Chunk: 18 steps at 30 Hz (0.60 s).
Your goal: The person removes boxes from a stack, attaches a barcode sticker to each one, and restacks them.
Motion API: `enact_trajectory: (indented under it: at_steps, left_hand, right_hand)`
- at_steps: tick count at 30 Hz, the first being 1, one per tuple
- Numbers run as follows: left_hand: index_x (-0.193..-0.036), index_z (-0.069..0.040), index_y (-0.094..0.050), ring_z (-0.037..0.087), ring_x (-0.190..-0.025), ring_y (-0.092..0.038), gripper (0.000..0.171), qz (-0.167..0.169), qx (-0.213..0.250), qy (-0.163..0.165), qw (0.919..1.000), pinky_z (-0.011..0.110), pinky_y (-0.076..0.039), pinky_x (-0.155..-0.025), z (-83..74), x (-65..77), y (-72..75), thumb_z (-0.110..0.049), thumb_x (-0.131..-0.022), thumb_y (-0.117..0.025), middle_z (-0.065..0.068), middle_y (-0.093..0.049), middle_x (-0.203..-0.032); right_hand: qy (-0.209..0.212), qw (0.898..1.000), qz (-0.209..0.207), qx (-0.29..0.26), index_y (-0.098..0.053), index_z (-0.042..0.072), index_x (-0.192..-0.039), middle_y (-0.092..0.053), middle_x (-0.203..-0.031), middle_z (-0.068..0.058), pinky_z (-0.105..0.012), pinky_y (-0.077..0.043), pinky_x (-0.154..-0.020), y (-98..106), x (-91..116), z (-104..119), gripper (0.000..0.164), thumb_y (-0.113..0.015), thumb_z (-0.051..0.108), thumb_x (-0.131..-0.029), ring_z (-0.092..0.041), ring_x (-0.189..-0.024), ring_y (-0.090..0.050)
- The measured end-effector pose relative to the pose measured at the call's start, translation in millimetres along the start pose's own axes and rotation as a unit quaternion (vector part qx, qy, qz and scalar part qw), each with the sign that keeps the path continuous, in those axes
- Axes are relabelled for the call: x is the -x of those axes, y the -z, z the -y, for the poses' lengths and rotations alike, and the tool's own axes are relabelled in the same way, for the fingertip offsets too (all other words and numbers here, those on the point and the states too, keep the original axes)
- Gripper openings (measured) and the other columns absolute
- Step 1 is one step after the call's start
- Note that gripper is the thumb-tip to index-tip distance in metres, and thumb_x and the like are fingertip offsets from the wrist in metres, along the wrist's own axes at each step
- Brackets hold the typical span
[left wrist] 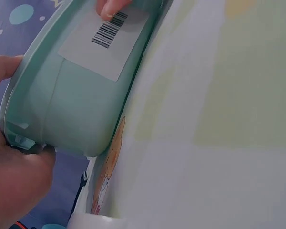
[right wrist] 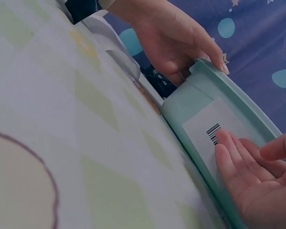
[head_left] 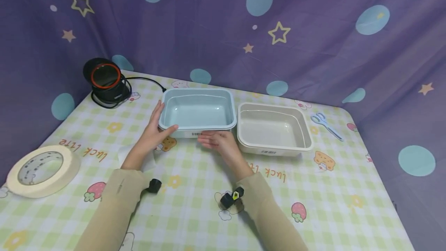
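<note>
A light blue plastic bin (head_left: 198,111) stands on the checked tablecloth. My left hand (head_left: 149,137) grips its left front corner, thumb over the rim and fingers along the left side. With fairly straight fingers, my right hand (head_left: 223,144) is at the bin's front wall. In the right wrist view, its fingertips (right wrist: 222,140) are against or just in front of a white barcode label (right wrist: 193,125). A beige bin (head_left: 275,127) of similar shape stands just right of the blue one. No contents show in either bin.
Blue-handled scissors (head_left: 327,126) lie right of the beige bin. A wide roll of cream tape (head_left: 71,168) is at the left front. A black device with an orange ring (head_left: 110,92) and a cable stands at the back left. White paper (head_left: 150,162) lies by my left wrist.
</note>
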<state>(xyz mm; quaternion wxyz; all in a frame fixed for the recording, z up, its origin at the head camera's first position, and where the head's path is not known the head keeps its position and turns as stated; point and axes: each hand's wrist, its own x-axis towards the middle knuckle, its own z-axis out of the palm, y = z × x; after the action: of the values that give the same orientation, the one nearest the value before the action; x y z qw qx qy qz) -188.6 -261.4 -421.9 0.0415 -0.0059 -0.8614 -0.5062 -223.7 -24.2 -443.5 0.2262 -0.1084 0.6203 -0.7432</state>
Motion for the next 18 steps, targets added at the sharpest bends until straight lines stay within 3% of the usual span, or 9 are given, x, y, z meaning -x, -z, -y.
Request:
enact_trajectory:
  at_steps: [3,10,18]
  left_hand:
    - [-0.156,-0.01,0.001,0.038,-0.151,0.006,0.09,-0.002,-0.004,0.0,1.0,0.061,-0.009,-0.12,-0.4,-0.2,-0.6,-0.02,-0.094,-0.063,0.008,0.015,-0.164]
    - [-0.156,-0.011,0.001,0.037,-0.151,0.006,0.089,-0.002,-0.008,0.004,1.0,0.062,-0.007,-0.12,-3.1,1.7,-0.7,-0.02,-0.095,-0.062,0.008,0.015,-0.164]
    - [-0.156,-0.01,0.002,0.038,-0.151,0.006,0.092,0.0,-0.005,0.002,1.0,0.062,-0.008,-0.12,-3.8,0.8,-1.5,-0.02,-0.093,-0.065,0.01,0.015,-0.164]
  right_hand:
    - [-0.009,1.0,-0.006,-0.004,-0.056,-0.018,-0.12,-0.061,-0.119,-0.036,-0.039,-0.057,-0.091,0,-1,-2,0.034,-0.041,-0.001,-0.094,-0.033,-0.103,-0.07]
    - [-0.085,0.995,0.023,-0.052,-0.053,-0.017,-0.126,-0.057,-0.127,-0.034,-0.036,-0.055,-0.095,-5,-3,-11,0.035,-0.044,0.002,-0.097,-0.036,-0.117,-0.062]
    - [-0.072,0.994,0.055,-0.066,-0.049,-0.016,-0.13,-0.054,-0.13,-0.034,-0.038,-0.052,-0.099,-16,-5,-10,0.037,-0.042,0.0,-0.098,-0.039,-0.122,-0.057]
